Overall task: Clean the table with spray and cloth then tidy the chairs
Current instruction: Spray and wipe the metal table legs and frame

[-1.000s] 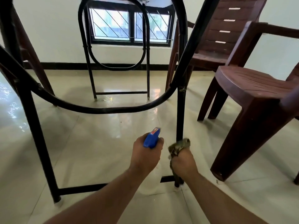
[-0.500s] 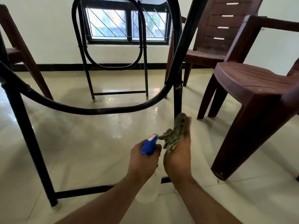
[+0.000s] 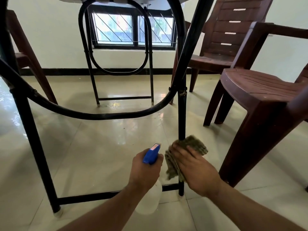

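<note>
Tiles [image 3: 100, 147] are gleaming. Left hand [image 3: 145, 170] is gripping the light spray bottle [image 3: 152, 153]; right hand [image 3: 195, 170] is clasping limp cloth [image 3: 195, 144] round table leg [image 3: 182, 114].

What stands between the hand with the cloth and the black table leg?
Nothing visible. The right hand holds the cloth directly against the table leg, low down. The spray bottle in the left hand is left of the leg; the brown chair stands apart on the right.

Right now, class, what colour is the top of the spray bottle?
The spray bottle top is blue, with a reddish label at its tip; head view.
</note>
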Motion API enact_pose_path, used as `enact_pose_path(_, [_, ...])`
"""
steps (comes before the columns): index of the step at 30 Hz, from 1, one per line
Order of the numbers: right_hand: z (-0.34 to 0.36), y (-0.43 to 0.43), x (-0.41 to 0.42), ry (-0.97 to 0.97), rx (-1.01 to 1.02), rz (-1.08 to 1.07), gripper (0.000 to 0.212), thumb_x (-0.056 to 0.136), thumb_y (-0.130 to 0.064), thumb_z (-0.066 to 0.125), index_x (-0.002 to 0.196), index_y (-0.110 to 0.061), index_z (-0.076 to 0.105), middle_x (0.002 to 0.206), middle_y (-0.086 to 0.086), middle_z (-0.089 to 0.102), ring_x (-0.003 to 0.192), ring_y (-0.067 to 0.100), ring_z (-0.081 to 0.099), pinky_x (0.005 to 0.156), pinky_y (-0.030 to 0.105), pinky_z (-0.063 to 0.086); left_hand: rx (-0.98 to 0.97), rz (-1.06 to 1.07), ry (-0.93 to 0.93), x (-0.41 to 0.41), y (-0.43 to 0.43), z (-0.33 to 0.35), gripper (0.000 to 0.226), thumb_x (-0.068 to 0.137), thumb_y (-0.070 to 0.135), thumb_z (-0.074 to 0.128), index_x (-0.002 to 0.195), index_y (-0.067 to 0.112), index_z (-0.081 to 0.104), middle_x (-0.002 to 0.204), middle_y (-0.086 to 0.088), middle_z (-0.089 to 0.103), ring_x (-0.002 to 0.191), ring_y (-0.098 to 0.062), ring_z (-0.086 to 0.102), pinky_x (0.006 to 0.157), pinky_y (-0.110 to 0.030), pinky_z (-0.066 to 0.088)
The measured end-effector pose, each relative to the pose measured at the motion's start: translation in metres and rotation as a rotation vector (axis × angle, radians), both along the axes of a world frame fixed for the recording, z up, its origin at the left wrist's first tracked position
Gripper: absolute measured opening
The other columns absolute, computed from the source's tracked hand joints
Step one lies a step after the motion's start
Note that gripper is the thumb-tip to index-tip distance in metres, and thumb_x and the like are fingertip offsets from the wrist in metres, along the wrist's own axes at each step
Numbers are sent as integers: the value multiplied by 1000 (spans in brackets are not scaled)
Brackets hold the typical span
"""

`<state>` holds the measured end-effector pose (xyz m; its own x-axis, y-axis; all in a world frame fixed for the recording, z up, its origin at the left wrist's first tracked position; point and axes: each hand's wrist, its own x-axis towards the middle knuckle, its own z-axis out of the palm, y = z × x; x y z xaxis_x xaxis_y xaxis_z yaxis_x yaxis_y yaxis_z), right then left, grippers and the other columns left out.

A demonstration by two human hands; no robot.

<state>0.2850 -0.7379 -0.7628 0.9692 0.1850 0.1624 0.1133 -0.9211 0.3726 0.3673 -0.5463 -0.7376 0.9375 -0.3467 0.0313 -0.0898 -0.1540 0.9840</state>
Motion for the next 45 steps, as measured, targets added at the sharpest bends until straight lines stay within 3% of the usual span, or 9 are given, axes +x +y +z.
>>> enact_pose_path(5, [-28,6,-20,393,-273,172,65,98,-24,47,156,-4,26,166,13,17,155,26,5,109,38,-26,29,-64,-18,-9,-7,-11,18,93,16,64,87,-1,64,74,-27,59,56,-21,49,55,-47,51])
enact_pose_path(10, [-11,-5,-7,39,43,-16,65,88,-27,39,151,-8,40,160,8,34,150,22,28,123,43,10,82,-111,14,-18,-6,-25,18,88,19,66,80,4,63,61,-6,51,58,-20,45,57,-53,52])
enact_pose_path(19, [-87,3,-34,244,80,15,69,79,-43,52,144,-22,52,149,0,52,144,14,35,121,37,3,152,-116,31,-31,1,-29,19,90,16,65,83,-1,60,60,-5,49,55,-20,46,58,-52,50])
enact_pose_path(24, [-84,0,-32,79,254,-6,73,89,-33,48,158,-23,25,166,-1,19,154,15,12,121,41,8,182,-135,48,-35,7,-30,16,92,16,66,90,0,62,65,-7,53,59,-20,49,64,-51,54])
enact_pose_path(28, [-141,41,-55,220,800,-184,83,93,-17,49,157,-37,0,163,-18,-18,148,-2,-24,126,36,-2,182,-130,19,-26,13,-27,25,89,23,66,85,0,59,64,-10,50,57,-22,46,60,-54,52])
enact_pose_path(31, [-171,91,-63,-62,1513,-448,75,90,-16,53,156,-38,26,165,-13,22,151,6,20,123,43,25,155,-125,22,-22,20,-26,24,91,19,65,87,-3,58,66,-18,50,57,-22,44,57,-51,50])
enact_pose_path(33, [-155,114,-51,-352,2000,-690,51,90,-28,54,139,-39,53,126,-6,63,109,21,60,92,38,53,152,-117,55,-22,24,-31,23,92,18,65,90,-4,59,67,-16,49,58,-22,44,57,-51,52])
enact_pose_path(36, [-112,105,-20,-879,2565,-1128,29,95,-30,59,120,-16,62,95,7,62,80,28,57,67,40,52,183,-102,52,-23,30,-37,25,91,21,66,88,-2,59,66,-11,48,59,-23,43,60,-55,52])
enact_pose_path(45, [-48,100,16,-596,2620,-1271,8,93,-19,57,93,-13,60,73,8,64,63,25,63,62,31,50,214,-111,49,-26,24,-33,19,93,17,66,87,-1,61,66,-11,53,58,-21,50,63,-52,56])
